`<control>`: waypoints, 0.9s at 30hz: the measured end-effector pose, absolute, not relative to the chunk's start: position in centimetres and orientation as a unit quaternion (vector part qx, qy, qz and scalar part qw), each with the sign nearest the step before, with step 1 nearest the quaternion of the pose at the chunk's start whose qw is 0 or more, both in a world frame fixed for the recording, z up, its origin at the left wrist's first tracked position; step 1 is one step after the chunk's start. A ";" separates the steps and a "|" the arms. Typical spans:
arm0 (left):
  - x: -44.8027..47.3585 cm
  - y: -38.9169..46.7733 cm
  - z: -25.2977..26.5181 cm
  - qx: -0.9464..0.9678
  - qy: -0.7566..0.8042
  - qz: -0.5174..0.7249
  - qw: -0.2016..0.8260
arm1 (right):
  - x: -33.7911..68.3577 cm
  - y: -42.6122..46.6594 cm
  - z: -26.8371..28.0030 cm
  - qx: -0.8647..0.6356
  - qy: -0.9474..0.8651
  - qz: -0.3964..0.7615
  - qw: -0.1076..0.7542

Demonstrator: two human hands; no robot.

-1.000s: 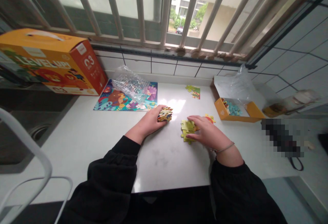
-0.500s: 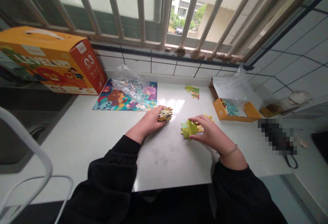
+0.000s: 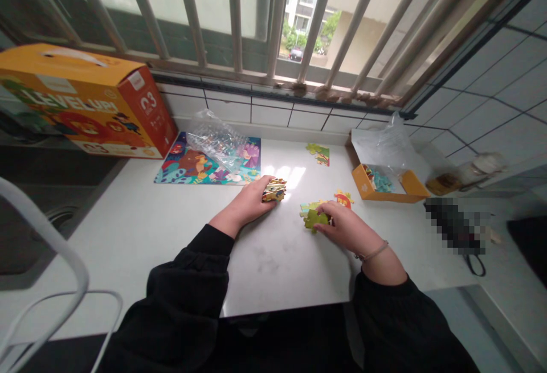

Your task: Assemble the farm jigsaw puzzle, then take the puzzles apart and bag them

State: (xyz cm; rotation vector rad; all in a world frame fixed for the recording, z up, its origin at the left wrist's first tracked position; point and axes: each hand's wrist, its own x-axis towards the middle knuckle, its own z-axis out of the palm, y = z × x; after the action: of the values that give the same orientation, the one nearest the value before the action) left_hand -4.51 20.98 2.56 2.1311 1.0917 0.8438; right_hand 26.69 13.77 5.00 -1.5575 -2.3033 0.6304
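My left hand (image 3: pixel 253 201) is closed around a thick stack of puzzle pieces (image 3: pixel 274 189), held just above the counter with their edges facing right. Between the fingers of my right hand (image 3: pixel 344 222) is a green puzzle piece (image 3: pixel 314 221). It overlaps other light green and yellow puzzle pieces (image 3: pixel 305 208) lying on the counter, partly hidden by the piece and the hand. Just beyond my right knuckles lies a piece with a red and orange animal face (image 3: pixel 343 199). Farther back rests a small group of green pieces with a tree (image 3: pixel 319 153).
A colourful picture sheet (image 3: pixel 183 172) lies at the back left under a clear plastic bag (image 3: pixel 217 139). Beside it stands a large orange box (image 3: pixel 85 102). An open orange tray box (image 3: pixel 380 193) holds more pieces at right. A white cable (image 3: pixel 77 270) crosses the left foreground.
My right hand has moved slightly down with the green piece, tilting it and uncovering the animal-face piece and some light green pieces. The left hand stays nearly still.
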 end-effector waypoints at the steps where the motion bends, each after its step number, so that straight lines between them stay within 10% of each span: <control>1: -4.5 21.0 2.5 0.801 0.411 0.318 0.298 | 26.4 13.7 5.6 -0.523 -0.807 0.228 0.154; 9: -4.5 21.0 2.3 0.788 0.414 0.321 0.322 | 20.5 14.5 7.5 -0.388 -0.842 0.109 0.360; 27: -5.1 21.3 2.4 0.758 0.419 0.313 0.390 | 17.0 17.7 3.0 -0.425 -0.884 -0.085 0.175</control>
State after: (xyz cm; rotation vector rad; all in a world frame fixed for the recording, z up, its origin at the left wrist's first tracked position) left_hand -5.07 21.34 2.36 1.9264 1.0647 0.7968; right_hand 17.02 17.74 3.00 -1.2034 -2.5057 -0.2404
